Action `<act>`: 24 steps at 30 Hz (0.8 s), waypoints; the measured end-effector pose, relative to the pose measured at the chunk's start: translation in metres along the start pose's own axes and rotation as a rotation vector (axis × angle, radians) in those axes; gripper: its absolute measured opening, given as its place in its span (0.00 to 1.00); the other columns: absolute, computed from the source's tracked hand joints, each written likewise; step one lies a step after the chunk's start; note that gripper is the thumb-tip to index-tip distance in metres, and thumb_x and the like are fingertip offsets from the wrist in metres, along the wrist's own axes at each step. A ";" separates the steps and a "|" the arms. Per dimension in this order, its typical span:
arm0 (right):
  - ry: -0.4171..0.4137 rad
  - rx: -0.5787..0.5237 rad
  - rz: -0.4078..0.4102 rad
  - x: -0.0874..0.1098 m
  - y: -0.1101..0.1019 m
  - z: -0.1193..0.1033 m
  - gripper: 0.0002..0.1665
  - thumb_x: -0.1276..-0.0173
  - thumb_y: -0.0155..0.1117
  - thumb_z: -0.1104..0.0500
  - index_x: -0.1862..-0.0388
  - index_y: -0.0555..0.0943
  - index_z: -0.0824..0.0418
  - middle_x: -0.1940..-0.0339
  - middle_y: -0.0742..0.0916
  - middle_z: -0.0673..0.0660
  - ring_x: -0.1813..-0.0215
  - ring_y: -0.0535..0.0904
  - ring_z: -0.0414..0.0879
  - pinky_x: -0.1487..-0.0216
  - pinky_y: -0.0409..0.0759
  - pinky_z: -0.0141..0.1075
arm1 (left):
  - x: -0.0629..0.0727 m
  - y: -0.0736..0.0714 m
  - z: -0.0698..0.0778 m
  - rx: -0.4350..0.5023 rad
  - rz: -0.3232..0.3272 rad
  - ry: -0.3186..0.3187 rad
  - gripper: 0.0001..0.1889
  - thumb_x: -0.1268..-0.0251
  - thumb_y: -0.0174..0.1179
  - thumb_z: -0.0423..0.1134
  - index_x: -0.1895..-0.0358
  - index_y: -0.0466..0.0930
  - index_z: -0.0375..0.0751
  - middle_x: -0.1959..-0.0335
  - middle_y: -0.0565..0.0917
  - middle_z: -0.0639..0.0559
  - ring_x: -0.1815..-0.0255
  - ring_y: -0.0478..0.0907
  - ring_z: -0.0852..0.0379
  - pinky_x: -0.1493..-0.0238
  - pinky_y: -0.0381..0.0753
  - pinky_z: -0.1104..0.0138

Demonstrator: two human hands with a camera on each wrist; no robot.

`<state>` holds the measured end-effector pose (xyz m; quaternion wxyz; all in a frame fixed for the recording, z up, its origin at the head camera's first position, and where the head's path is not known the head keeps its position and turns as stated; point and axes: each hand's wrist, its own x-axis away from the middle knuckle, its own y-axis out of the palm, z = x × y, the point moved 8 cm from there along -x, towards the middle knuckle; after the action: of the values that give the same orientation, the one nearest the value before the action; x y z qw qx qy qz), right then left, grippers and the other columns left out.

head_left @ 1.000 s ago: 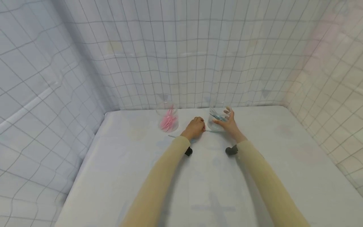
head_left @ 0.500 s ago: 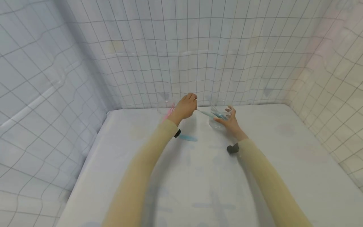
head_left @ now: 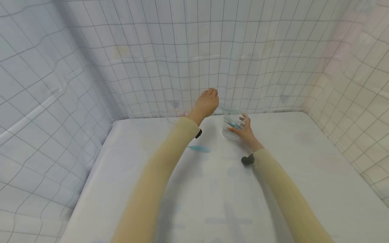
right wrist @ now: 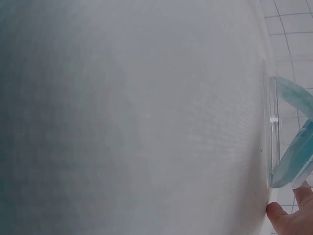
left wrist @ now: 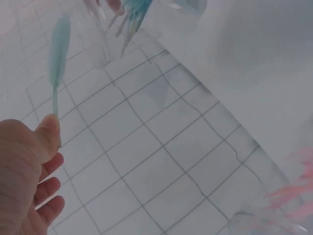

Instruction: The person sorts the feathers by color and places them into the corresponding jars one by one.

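My left hand (head_left: 207, 102) is raised over the back of the table and pinches a pale blue feather (left wrist: 59, 51) by its quill, between thumb and forefinger. The feather's vane reaches rightward, by the rim of a clear round container (head_left: 230, 134). My right hand (head_left: 247, 133) grips that container from its right side, thumb in front and fingers behind. Several blue feathers (right wrist: 293, 156) lean inside it. On the table, below my left wrist, lies another blue feather (head_left: 199, 149), its quill end partly covered by the sleeve.
A second clear container (head_left: 174, 115) stands at the back left, largely behind my left forearm. Pink feathers (left wrist: 296, 188) in it show in the left wrist view. Grid-patterned cloth (head_left: 136, 77) hangs behind the white table (head_left: 218, 195) and along both sides.
From the tabletop my left hand has lifted a blue feather and carried it up, then right toward the right container. The lying feather came into fuller view. My right hand keeps its grip.
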<state>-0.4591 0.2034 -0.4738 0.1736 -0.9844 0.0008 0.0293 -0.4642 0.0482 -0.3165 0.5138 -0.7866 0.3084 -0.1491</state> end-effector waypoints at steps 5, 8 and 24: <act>0.005 -0.006 -0.001 0.000 0.000 0.002 0.61 0.44 0.72 0.44 0.27 0.39 0.50 0.27 0.56 0.60 0.27 0.49 0.58 0.31 0.50 0.50 | -0.013 0.009 0.019 -0.048 0.052 0.015 0.14 0.31 0.56 0.35 0.44 0.76 0.36 0.39 0.69 0.44 0.37 0.62 0.48 0.37 0.63 0.62; 0.002 -0.006 -0.013 -0.001 -0.001 0.003 0.62 0.44 0.72 0.43 0.27 0.39 0.50 0.26 0.56 0.58 0.27 0.49 0.58 0.31 0.51 0.51 | -0.015 0.011 0.024 0.014 0.103 0.015 0.15 0.30 0.55 0.41 0.45 0.77 0.39 0.37 0.68 0.46 0.36 0.62 0.50 0.37 0.63 0.63; -0.031 0.018 -0.018 -0.005 -0.001 0.003 0.61 0.44 0.73 0.43 0.27 0.39 0.49 0.27 0.56 0.57 0.27 0.49 0.59 0.31 0.51 0.52 | 0.107 0.066 0.002 0.697 0.305 0.059 0.04 0.37 0.63 0.38 0.63 0.82 0.42 0.55 0.79 0.48 0.51 0.75 0.52 0.48 0.72 0.64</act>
<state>-0.4639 0.2054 -0.4760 0.1825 -0.9822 -0.0106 0.0429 -0.4031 -0.0376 -0.3860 0.7577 -0.5049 0.3676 -0.1895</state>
